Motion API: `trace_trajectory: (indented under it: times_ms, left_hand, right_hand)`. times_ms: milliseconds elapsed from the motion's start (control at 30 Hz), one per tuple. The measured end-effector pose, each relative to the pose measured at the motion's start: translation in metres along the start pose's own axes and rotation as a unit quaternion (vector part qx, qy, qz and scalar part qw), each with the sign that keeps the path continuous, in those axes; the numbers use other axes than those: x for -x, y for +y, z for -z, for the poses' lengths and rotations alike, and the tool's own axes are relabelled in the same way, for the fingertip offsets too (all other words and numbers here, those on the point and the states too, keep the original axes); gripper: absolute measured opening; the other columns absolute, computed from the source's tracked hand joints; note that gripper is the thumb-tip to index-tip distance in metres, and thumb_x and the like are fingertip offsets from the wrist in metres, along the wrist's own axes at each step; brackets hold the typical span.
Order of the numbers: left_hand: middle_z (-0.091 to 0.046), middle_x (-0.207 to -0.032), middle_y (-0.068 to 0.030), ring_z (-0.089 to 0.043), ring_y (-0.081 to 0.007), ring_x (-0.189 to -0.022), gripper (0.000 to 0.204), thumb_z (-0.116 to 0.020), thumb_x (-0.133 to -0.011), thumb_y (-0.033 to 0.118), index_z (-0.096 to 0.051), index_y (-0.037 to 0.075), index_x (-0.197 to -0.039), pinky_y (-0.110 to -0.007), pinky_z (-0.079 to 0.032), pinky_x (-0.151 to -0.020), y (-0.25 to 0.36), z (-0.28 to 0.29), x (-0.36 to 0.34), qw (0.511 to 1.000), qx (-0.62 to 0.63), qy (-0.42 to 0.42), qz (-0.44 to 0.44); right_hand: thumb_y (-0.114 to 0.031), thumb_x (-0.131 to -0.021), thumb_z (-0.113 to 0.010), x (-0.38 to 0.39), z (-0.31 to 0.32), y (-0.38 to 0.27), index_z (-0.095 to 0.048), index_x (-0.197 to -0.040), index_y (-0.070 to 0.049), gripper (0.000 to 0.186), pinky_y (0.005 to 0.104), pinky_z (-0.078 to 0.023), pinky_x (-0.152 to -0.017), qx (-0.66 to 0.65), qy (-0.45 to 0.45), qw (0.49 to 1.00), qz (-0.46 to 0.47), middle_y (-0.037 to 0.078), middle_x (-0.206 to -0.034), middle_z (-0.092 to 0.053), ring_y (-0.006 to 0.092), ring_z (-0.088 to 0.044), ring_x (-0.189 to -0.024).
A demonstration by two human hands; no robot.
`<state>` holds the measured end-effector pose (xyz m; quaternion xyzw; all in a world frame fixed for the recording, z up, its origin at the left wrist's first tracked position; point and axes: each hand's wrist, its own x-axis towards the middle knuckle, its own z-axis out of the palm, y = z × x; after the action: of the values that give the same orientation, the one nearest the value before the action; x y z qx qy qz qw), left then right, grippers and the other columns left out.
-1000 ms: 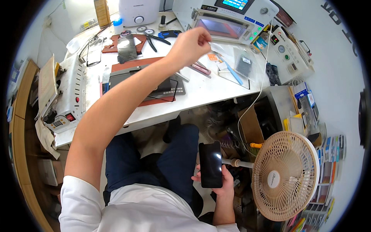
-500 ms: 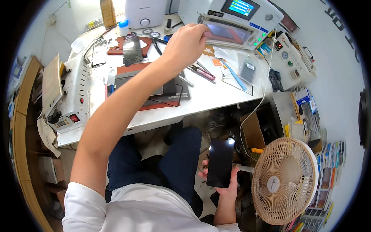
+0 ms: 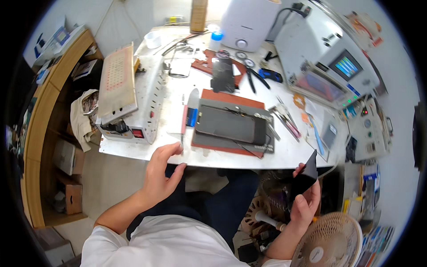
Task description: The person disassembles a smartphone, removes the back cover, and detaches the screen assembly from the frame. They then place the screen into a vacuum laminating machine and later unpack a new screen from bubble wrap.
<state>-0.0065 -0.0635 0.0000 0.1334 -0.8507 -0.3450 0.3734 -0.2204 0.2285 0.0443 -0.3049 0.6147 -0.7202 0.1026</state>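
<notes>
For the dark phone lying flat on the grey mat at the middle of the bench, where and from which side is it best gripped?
Judging by its pose, the dark phone lies flat on the grey mat, long sides running left to right. Probably best pinched across its short width at the left end, coming from above and the near edge, where the left hand is open and closest. The right hand holds a dark panel.
</notes>
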Motion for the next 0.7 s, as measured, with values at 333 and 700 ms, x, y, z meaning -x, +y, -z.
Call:
trace_trajectory:
  times_ms: [333, 700]
  left_hand:
    - [-0.043, -0.150, -0.0136, -0.048, -0.0282, -0.133, 0.113, -0.089, -0.070, 0.010, -0.017, 0.008, -0.157, -0.039, -0.041, -0.109, -0.021, -0.006, -0.089, 0.979, 0.082, -0.154, 0.105]
    - [-0.046, -0.147, -0.0156, -0.048, -0.0319, -0.132, 0.116, -0.090, -0.067, 0.011, -0.017, 0.008, -0.157, -0.041, -0.041, -0.109, -0.045, -0.016, -0.105, 0.977, 0.105, -0.175, 0.069]
  right_hand:
    - [-0.033, -0.077, -0.080, -0.160, -0.063, 0.014, -0.062, -0.126, 0.001, 0.062, 0.0421, -0.044, -0.100, 0.320, -0.220, 0.907, 0.162, 0.022, -0.130, -0.056, 0.0340, -0.056, -0.117]
    - [-0.034, -0.075, -0.083, -0.186, -0.066, 0.030, -0.061, -0.128, 0.000, 0.067, 0.0407, -0.046, -0.098, 0.320, -0.233, 0.903, 0.167, 0.020, -0.131, -0.055, 0.0330, -0.057, -0.117]
